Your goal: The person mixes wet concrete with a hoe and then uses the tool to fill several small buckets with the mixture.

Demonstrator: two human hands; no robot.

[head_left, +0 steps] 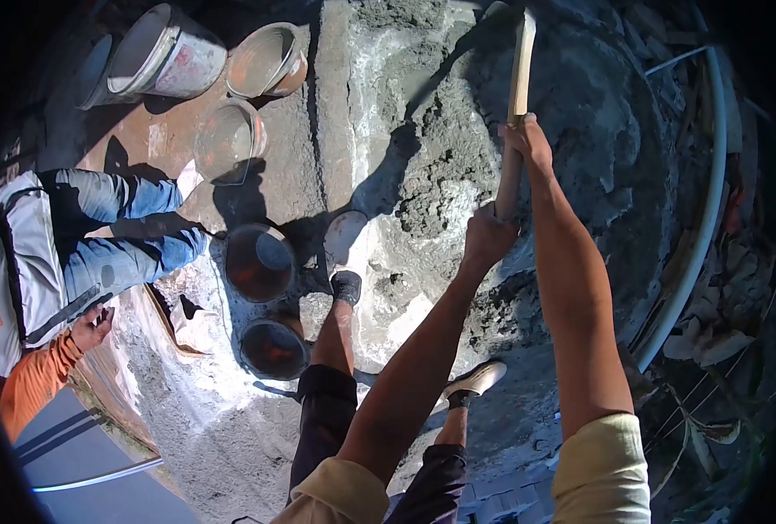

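Observation:
My left hand [491, 236] is closed around the lower part of a wooden tool handle [521, 70]. Farther up the same handle, my right hand [530, 142] grips it too. The handle points away from me toward the top of the view, its upper end pale in the sunlight. What kind of head the tool has, I cannot make out. Under and beside my hands lies wet grey mortar [445, 183], lumpy on the left and smoother in the shade on the right.
Several buckets stand at left, among them a white bucket [183, 61] and a dark bucket [261, 262] near my foot. A co-worker in jeans [113, 262] is at far left. A pale pipe [711, 192] curves along the right, beside debris. My shoes [480, 380] are on the messy ground.

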